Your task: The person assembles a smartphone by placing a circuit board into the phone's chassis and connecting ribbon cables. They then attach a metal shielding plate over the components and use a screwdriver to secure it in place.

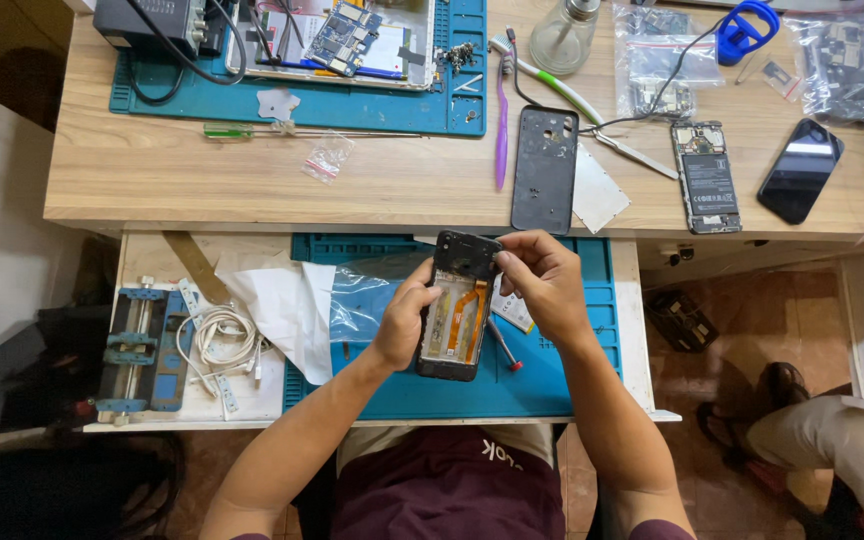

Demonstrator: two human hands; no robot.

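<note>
Above the blue mat (552, 385) on the pull-out shelf, an opened phone (457, 305) is clamped by its side edges in the left hand (404, 322); the right hand (542, 285) is pinched at its top corner. Judged light, stiff, fragile: the orange flex is best avoided, frame edges gripped.

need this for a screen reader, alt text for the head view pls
Seen from above, a person's left hand and right hand hold an opened phone over a blue mat, below a wooden bench strewn with phone parts.

An opened black phone (457, 308), orange ribbon cable and metal innards showing, held upright over the blue mat.
</note>
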